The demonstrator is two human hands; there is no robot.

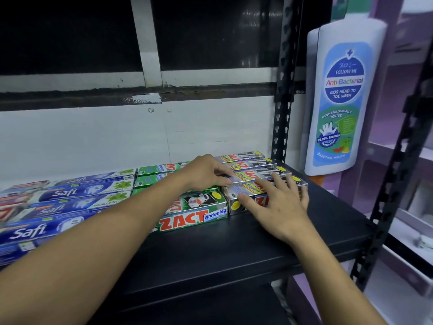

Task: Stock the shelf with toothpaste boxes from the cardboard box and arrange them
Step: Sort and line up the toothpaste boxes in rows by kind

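Observation:
Several silver Zact Smokers toothpaste boxes (251, 166) lie side by side at the right end of the black shelf (210, 249). My right hand (278, 202) lies flat with spread fingers on the nearest silver box (236, 195). My left hand (206, 172) rests on the left ends of the silver boxes, its fingertips curled against them. Green Zact Whitening boxes (194, 216) lie to the left of the silver ones, partly under my left forearm. Blue Safi boxes (65, 207) fill the shelf's left side. The cardboard box is out of view.
A black perforated upright (284, 90) stands behind the silver boxes, another (393, 184) at the front right. A large inflated Follow Me wash bottle display (342, 97) hangs right of the shelf. Bare shelf surface lies in front of the boxes. A white wall backs the shelf.

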